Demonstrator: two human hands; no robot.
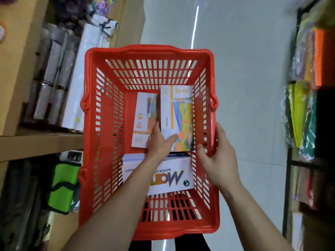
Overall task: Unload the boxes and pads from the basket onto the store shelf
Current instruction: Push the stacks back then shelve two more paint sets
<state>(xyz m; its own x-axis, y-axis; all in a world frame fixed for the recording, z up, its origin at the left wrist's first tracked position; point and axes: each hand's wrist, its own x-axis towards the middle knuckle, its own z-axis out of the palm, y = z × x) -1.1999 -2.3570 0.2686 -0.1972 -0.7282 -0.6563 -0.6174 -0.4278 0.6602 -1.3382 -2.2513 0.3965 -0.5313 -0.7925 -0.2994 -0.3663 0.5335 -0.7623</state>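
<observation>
Left hand (pixel 159 140) grips upright box (pixel 178 118) — long axis away — in basket (pixel 148 51).

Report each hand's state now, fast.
Left hand: closing on the colourful box in the basket.
Right hand: gripping the basket's right rim.

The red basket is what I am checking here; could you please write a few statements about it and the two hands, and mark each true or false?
1. The left hand reaches inside the red basket and touches the colourful box. True.
2. The right hand is lifting the water colour pad out. False: it grips the basket's right wall.
3. The basket holds nothing. False: two upright boxes, the colourful one and a paler box, and the pad lie inside.
4. A wooden shelf stands to the basket's left. True.
5. The pad lies nearer the person than the boxes. True.
</observation>
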